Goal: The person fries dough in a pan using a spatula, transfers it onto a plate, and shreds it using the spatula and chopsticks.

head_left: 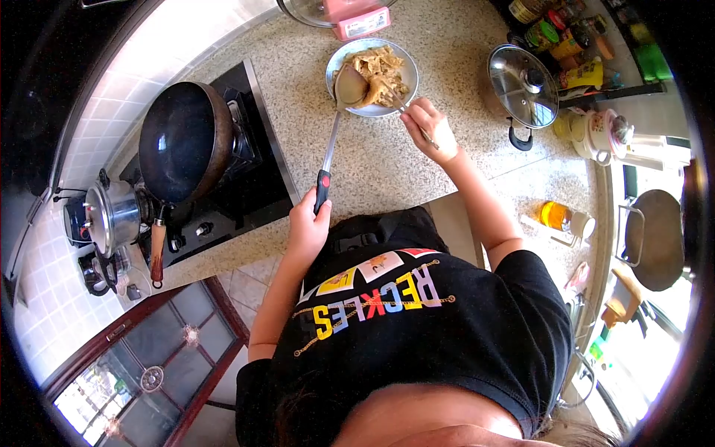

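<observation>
My left hand [308, 225] is closed around the black and red handle of a metal ladle [332, 141]. The ladle's head rests over the food in a white, blue-rimmed plate [408, 65]. Brownish cooked food in pieces [383, 61] fills much of this plate. In my right hand [432, 132] is a slim metal fork [399, 103], pinched between the fingers. Its tip reaches into the food near the plate's front right, beside the ladle's head. The exact shape of the fork's tip is hard to make out.
A dark wok [179, 141] sits on the black gas stove [246, 190] at left, by a metal pot [112, 216]. A glass-lidded pot [523, 86] stands at right. Behind the plate is a pink box [363, 22]. A jar of yellow liquid [555, 216] and seasoning jars line the right side.
</observation>
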`<state>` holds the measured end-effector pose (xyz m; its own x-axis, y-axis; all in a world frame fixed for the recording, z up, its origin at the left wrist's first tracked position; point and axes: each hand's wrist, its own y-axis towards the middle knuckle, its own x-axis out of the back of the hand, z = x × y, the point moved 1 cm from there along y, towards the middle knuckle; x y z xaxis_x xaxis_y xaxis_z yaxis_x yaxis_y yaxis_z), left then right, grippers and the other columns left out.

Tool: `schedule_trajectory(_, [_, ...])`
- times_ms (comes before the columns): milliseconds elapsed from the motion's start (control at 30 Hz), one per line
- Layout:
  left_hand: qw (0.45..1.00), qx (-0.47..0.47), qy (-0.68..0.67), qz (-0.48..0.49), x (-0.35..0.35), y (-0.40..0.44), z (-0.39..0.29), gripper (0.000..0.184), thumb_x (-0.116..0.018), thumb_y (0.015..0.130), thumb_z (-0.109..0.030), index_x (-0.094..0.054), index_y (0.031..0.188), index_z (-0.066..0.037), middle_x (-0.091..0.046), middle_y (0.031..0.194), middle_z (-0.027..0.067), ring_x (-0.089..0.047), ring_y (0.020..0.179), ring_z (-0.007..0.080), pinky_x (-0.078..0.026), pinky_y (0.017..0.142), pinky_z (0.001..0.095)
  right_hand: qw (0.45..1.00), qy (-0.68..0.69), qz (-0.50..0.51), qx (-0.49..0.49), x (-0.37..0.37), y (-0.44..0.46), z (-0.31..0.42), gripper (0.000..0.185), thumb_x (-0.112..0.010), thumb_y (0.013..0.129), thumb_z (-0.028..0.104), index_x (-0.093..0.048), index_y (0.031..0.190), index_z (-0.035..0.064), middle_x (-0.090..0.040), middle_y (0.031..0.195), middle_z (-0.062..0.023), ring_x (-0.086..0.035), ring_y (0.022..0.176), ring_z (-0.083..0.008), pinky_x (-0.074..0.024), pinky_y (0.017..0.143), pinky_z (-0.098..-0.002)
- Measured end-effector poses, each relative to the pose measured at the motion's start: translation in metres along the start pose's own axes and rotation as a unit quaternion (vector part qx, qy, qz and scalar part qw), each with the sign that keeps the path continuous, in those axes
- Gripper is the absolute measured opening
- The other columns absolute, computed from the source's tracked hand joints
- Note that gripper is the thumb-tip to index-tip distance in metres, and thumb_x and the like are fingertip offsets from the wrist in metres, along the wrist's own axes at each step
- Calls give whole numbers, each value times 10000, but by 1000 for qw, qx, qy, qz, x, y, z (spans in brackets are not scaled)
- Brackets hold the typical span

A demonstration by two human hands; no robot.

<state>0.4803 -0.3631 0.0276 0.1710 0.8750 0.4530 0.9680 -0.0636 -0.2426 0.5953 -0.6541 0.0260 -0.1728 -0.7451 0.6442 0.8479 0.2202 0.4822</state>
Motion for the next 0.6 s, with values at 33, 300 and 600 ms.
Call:
schedule_trajectory(33, [1000,0,0,0,0,0,1,196,-558,901,-52,-581,1091,-13,-477,596,-31,-456,465,51,-364,415,235,1000,0,0,0,0,0,0,149,-648,867,171,-576,869,40,-590,873,-116,-620,705,-326,-511,599,-401])
schedule_trajectory(300, [1000,-5,20,-12,3,-5,-3,246,-565,904,-66,-577,1142,-5,-484,607,-37,-458,462,51,-371,412,225,994,-15,87,66,-3,13,6,186,-628,872,213,-545,826,53,-536,841,-121,-603,741,-338,-508,625,-425])
schedule_trajectory(600, [1000,2,29,-1,2,-6,-6,266,-566,900,-67,-567,1156,2,-493,613,-32,-463,471,56,-382,426,231,999,44,-6,29,-30,9,-32,136,-593,915,161,-587,873,32,-598,819,-128,-640,744,-306,-534,620,-372])
